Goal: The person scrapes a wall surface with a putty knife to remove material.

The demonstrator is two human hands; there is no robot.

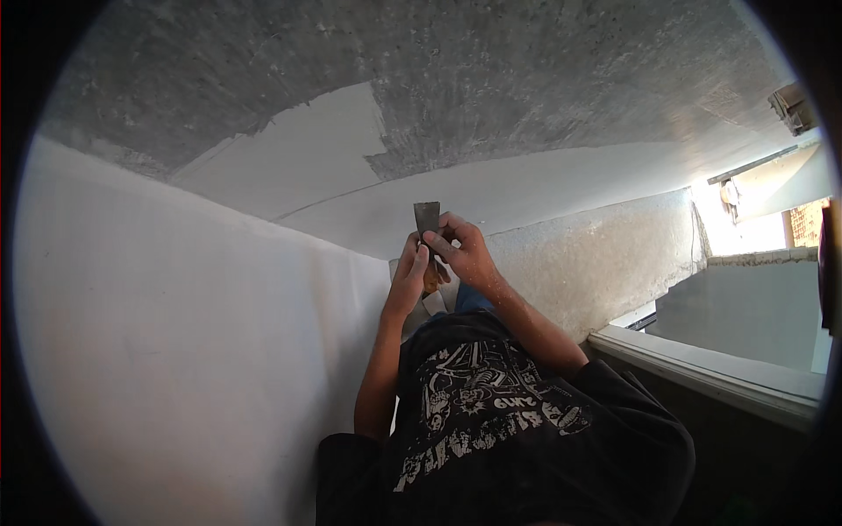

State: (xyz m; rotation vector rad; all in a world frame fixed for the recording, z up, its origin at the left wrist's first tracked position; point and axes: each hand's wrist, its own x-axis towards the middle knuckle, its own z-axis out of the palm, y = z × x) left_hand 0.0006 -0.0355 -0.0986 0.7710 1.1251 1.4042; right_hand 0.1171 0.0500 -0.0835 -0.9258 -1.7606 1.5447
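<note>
In front of my body I hold a putty knife with a dark metal blade [428, 215] pointing up and away from me. Its brown handle [431, 281] shows below my fingers. My left hand [408, 286] wraps around the knife from the left, thumb along it. From the other side, my right hand [468, 253] grips the blade's lower part, its thumb lying across the metal. Pale dust or specks cover my right wrist. Beyond the blade is a grey, rough wall surface [493, 85] with a smooth white patch [329, 125] and a white lower band.
A white wall [164, 329] runs close along my left. On the right are a low bare-plaster wall section [559, 263], a white frame or ledge [710, 368] and a bright opening [743, 217]. A rough brown block [792, 108] juts out at upper right.
</note>
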